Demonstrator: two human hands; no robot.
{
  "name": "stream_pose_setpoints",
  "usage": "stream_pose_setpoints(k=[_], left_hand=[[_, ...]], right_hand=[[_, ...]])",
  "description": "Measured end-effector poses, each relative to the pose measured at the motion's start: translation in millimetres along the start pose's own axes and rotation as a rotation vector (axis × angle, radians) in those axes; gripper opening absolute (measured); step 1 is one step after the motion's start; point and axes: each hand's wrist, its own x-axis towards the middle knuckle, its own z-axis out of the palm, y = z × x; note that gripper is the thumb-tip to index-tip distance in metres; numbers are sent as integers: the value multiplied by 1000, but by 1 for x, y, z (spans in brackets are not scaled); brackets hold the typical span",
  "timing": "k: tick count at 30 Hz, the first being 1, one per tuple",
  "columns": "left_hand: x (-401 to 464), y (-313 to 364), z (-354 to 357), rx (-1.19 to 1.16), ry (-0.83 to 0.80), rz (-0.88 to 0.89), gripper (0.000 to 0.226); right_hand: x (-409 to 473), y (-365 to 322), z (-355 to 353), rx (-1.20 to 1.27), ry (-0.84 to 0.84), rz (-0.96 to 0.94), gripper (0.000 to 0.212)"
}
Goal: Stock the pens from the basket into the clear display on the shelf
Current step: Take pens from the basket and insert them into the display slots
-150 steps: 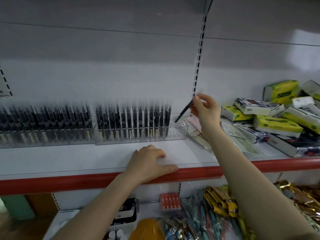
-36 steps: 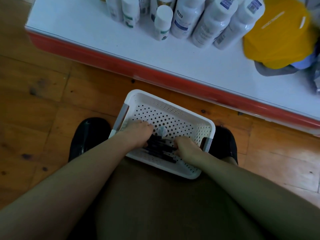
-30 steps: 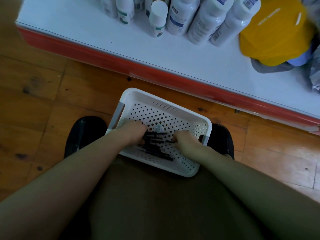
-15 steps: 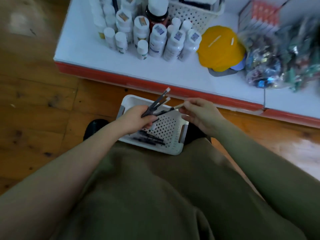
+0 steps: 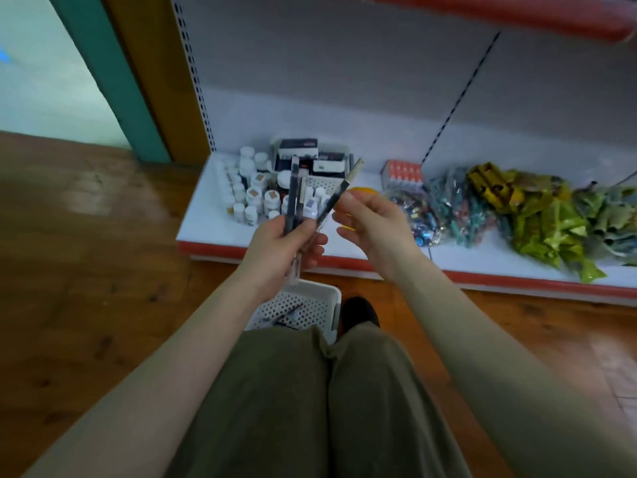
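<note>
My left hand point(image 5: 286, 243) is closed around several dark pens point(image 5: 294, 188) that stand upright, held above the bottom shelf's front edge. One more pen point(image 5: 341, 188) leans out to the right from the same grip. My right hand point(image 5: 374, 225) is beside it with fingers apart, its index fingertip against that leaning pen. The white perforated basket point(image 5: 331, 298) sits on the floor at my feet, partly hidden by my knees, with a few pens point(image 5: 287, 313) left in it. The clear display is out of view.
The bottom shelf point(image 5: 213, 236) carries white bottles point(image 5: 250, 198), a basket of boxes point(image 5: 312, 160), an orange pack point(image 5: 402, 173) and bags of wrapped goods point(image 5: 517, 208). The red edge of the upper shelf point(image 5: 517, 13) runs overhead. Wooden floor lies to the left.
Both hands have come up out of the basket, the left one carrying a bunch of pens. My view has lifted from the floor toward the shelving.
</note>
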Motion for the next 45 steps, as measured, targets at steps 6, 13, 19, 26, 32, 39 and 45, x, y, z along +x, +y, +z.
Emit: stream_pose_setpoints(k=[6,13,19,26,32,39,45], left_hand=[[-18,52,25,-30,-25,94,13],[23,87,49,30,-52,214,6],[58,126,66,55,-35,277,12],[88,183,97,76,-163,296,14],[111,237,108,68,-162,381,16],[154,283,120,70,-80,414,13],[185,299,140,-9,-170,425,14]], right_hand=[[-19,-49,2,-12,19,-162,2],[23,-93,-18,60,94,-213,12],[54,-120,-45,-473,291,-569,20],[96,-169,-72,-1101,439,-1316,25],[119,-237,-82,-1094,386,-1262,25],[148,-338,-94,-657,469,-948,26],[191,-371,-123,-630,545,-849,23]])
